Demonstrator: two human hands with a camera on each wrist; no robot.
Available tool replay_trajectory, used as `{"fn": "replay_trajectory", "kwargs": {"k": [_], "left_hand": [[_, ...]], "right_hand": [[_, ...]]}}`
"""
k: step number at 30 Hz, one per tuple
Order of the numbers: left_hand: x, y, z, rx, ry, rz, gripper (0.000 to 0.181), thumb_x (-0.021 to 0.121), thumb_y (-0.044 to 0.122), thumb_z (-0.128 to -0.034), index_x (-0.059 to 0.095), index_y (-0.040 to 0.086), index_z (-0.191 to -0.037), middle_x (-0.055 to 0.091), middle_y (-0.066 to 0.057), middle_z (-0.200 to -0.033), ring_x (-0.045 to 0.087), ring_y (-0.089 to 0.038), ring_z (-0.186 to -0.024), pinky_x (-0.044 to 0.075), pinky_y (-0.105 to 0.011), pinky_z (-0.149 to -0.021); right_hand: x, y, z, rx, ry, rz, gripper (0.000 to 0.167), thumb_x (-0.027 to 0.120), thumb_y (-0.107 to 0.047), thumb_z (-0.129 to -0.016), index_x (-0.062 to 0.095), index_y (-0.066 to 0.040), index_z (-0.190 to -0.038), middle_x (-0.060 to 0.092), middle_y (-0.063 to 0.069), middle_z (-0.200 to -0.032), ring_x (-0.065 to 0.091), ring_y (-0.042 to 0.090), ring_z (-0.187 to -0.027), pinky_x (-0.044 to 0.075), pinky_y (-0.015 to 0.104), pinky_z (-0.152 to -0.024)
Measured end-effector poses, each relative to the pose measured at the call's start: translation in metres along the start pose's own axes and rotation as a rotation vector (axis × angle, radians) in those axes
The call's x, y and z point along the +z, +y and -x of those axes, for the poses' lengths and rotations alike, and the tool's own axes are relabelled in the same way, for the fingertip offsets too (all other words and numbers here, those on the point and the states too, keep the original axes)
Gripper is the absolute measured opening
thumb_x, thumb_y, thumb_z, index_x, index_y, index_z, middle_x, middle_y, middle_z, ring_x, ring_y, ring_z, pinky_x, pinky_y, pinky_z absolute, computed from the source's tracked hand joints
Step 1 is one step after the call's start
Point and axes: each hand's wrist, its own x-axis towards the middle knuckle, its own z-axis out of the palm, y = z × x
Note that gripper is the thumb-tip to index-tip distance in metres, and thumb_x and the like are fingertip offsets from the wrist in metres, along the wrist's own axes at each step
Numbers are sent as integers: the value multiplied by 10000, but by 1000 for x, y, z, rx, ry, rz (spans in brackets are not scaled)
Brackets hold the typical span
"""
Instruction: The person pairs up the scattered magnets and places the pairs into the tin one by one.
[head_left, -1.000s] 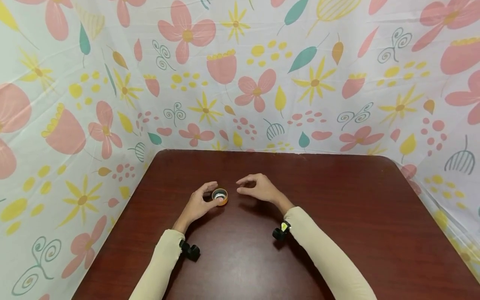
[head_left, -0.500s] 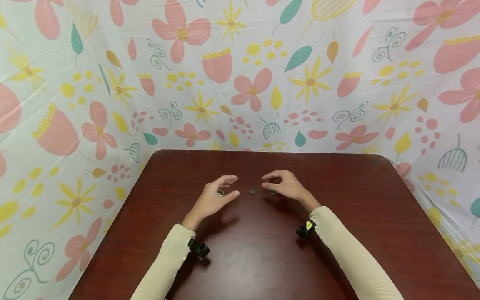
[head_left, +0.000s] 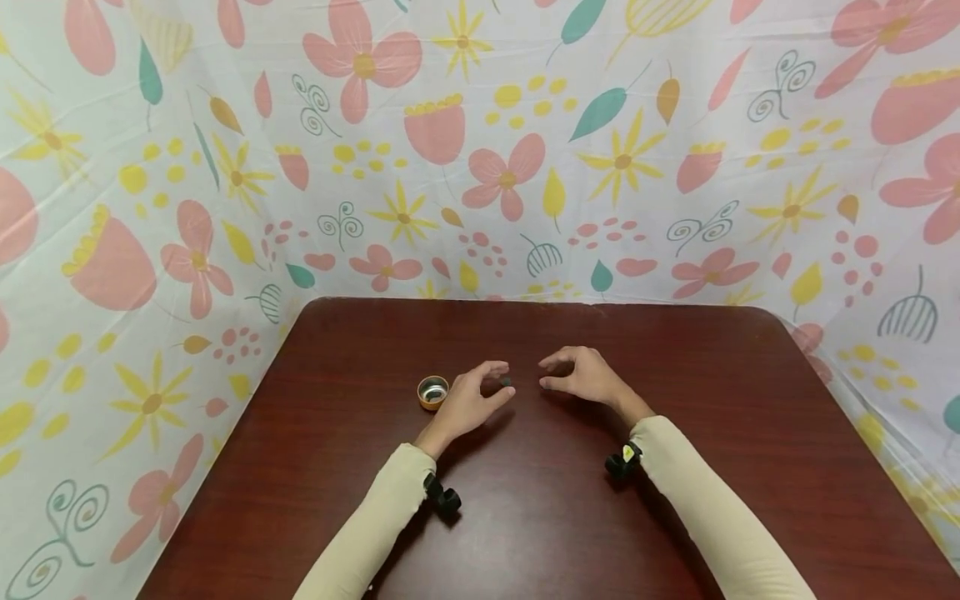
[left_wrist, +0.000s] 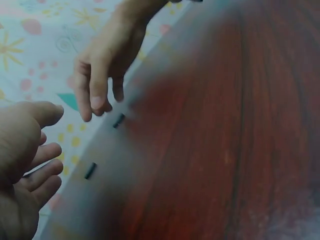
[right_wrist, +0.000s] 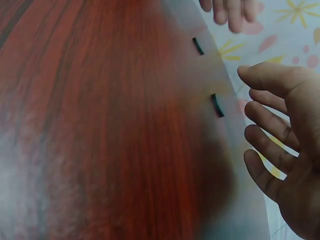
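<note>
In the head view a small round cup (head_left: 432, 393) with an orange rim and shiny metal inside stands on the table, just left of my left hand (head_left: 467, 404). That hand has thumb and fingers spread around a small dark disc (head_left: 506, 382), with no grip on it visible. My right hand (head_left: 588, 377) is bent over a second dark disc, mostly hidden by the thumb. The left wrist view gives both discs as thin dark pieces, the nearer piece (left_wrist: 90, 171) beside my left fingers. The right wrist view shows the nearer piece (right_wrist: 217, 105) apart from my right fingers.
A dark reddish-brown wooden table (head_left: 525, 533) carries everything. Behind it and along its left side hangs a white cloth (head_left: 480, 242) with printed flowers and leaves. Black camera mounts (head_left: 442, 498) sit on both wrists.
My left hand has left the cup and moved right to a dark disc, so the cup shows fully. My right hand has moved right, to the second disc.
</note>
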Motion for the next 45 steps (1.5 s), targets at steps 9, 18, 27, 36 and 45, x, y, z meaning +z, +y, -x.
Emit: {"fn": "replay_trajectory", "kwargs": {"k": [9,18,27,36,45], "left_hand": [[11,-14,-8,-25,7,-77,470,666,287,-1018,583,96,-1439,626,-72,-1393,577,-246,-1279,466,-448,-1065],[19,-22,-12,5,83,-122,398,695,232,-999,663,91,-1370,641,-78,-1378,570,-278,-1293,353,-524,-1158],[23,-21,-15,-32,117,-124,341,722,207,-979,716,84,-1297,672,-95,-1270,606,-289,-1219,320,-551,-1173],[23,-18,-16,-58,130,-149,311,713,184,-985,725,53,-1267,656,-128,-1265,592,-321,-1194,438,-529,-1061],[23,-17,-16,-82,127,-138,252,716,184,-981,756,50,-1191,643,-117,-1305,567,-333,-1245,378,-560,-1116]], "right_hand": [[2,6,8,-40,2,27,317,827,-268,-883,785,-89,-1142,741,3,-1044,700,195,-956,584,430,-837],[4,8,12,-14,6,32,295,838,-258,-876,796,-101,-1122,731,6,-1016,685,178,-918,573,397,-808],[6,9,13,5,13,51,267,847,-263,-866,810,-123,-1090,717,-11,-982,638,138,-848,537,336,-741],[9,10,12,31,11,35,202,840,-259,-876,821,-157,-1050,701,-25,-949,610,116,-800,514,307,-696],[12,12,11,41,15,32,174,836,-241,-879,828,-183,-1043,711,-43,-969,622,113,-836,511,301,-712]]}}
